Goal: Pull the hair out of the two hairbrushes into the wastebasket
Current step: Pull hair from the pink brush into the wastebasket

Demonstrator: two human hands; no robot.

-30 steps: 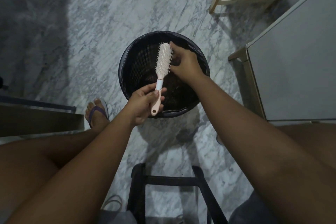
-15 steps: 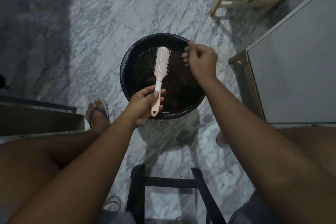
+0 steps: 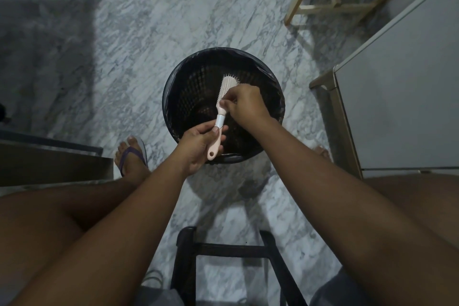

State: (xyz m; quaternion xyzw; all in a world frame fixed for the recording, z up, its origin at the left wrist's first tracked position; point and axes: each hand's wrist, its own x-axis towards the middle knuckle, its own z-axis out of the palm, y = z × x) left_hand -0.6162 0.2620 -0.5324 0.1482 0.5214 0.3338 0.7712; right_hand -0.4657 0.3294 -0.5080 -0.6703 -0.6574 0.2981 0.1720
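Observation:
A pale pink hairbrush [image 3: 224, 92] with a white collar is held over the black wastebasket [image 3: 173, 92], which has a dark liner and dark clumps at its bottom. My left hand [image 3: 198, 146] grips the brush's handle near its end. My right hand [image 3: 246, 104] lies against the lower part of the brush head, fingertips pinched at the bristles. Any hair between the fingers is too fine to see. Only one hairbrush is in view.
The wastebasket stands on a grey marbled floor [image 3: 124, 57]. A grey cabinet [image 3: 397, 107] is close on the right, a wooden frame [image 3: 330, 5] at the back right, a black stool frame [image 3: 223, 248] between my legs, and my sandalled foot [image 3: 131, 156] left of the basket.
My right hand went from the brush tip out to the right over the basket, then came back to the lower bristles. The brush head has turned slightly.

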